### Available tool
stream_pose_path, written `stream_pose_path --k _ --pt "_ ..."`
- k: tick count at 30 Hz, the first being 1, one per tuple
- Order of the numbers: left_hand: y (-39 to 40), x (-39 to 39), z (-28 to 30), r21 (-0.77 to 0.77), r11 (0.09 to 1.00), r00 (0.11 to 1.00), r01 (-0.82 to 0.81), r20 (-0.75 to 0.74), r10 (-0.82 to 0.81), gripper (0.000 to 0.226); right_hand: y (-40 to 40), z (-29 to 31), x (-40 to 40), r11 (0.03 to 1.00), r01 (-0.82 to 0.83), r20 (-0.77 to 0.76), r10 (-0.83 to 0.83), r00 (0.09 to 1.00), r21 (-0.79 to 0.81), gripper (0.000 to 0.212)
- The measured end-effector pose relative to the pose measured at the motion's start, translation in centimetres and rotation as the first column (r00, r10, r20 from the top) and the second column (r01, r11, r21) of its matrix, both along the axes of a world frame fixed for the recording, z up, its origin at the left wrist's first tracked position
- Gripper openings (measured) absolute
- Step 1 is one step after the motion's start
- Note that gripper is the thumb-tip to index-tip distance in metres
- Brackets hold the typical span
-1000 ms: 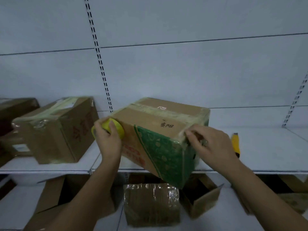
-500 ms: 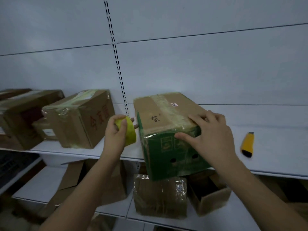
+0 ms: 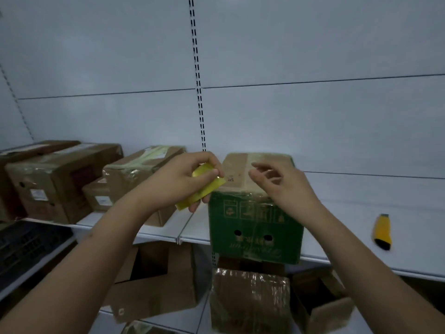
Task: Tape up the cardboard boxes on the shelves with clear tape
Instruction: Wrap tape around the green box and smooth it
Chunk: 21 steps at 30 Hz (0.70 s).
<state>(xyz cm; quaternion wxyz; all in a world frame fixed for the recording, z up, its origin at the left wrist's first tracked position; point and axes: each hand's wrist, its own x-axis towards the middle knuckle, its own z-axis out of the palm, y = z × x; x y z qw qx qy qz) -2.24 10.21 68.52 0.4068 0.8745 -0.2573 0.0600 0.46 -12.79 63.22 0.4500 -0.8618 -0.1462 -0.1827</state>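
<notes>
So the right hand (image 3: 286, 186) has come off the green-fronted cardboard box (image 3: 255, 213) on the shelf (image 3: 361, 213), fingers loose, while the left hand (image 3: 183, 182) grips the yellowish tape roll (image 3: 204, 186) beside it, probably hunting the tape end.

We see a yellow tape roll (image 3: 201, 186), a green-fronted brown box (image 3: 255, 227), a yellow-and-black knife (image 3: 382, 231), and a white shelf (image 3: 361, 213).

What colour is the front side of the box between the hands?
Green with faint printed symbols, on the box; seen in the head view.
</notes>
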Motion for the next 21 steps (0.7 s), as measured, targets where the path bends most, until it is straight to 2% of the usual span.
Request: stream_pose_path --k 1,3,5,8,11,13,18,19,21 --pt "-0.2 -0.3 0.5 0.021 0.999 0.998 0.039 -0.042 -0.038 0.014 0.5 0.9 -0.9 0.99 -0.105 -0.006 0.106 0.994 0.097 0.056" --pt "-0.7 -0.7 1.3 0.062 0.992 0.989 0.11 -0.104 -0.104 0.015 1.8 2.1 -2.5 0.958 -0.224 0.009 0.226 0.974 0.18 0.046" --pt "-1.0 -0.9 1.7 0.11 0.979 0.978 0.17 -0.139 -0.154 0.012 2.9 2.5 -3.5 0.955 -0.192 0.038 0.188 0.981 0.227 0.028" --pt "-1.1 -0.7 1.8 0.146 0.964 0.961 0.224 -0.198 -0.193 0.013 3.8 2.5 -4.1 0.972 -0.016 0.085 -0.004 0.996 0.232 0.007" --pt "-1.2 -0.3 1.2 0.126 0.962 0.947 0.242 -0.246 -0.206 0.015 4.1 2.4 -4.4 0.981 0.136 0.133 -0.154 0.979 0.135 0.011" --pt "-1.4 -0.1 1.0 0.145 0.957 0.945 0.252 -0.248 -0.212 0.021 3.9 2.5 -4.2 0.973 0.169 0.098 -0.186 0.978 0.155 0.015" --pt "-1.2 0.8 1.5 0.319 0.919 0.963 0.23 -0.214 -0.166 0.066 3.0 1.7 -3.9 0.948 0.168 -0.073 -0.154 0.985 0.269 0.015" --pt "-1.1 1.0 1.5 0.352 0.91 0.966 0.219 -0.207 -0.153 0.068 2.4 1.5 -3.8 0.94 0.184 -0.09 -0.165 0.982 0.287 0.014" --pt "-0.1 1.8 1.3 0.441 0.875 0.976 0.2 -0.17 -0.137 0.061 0.1 1.3 -3.5 0.917 0.296 -0.052 -0.293 0.955 0.267 0.017"
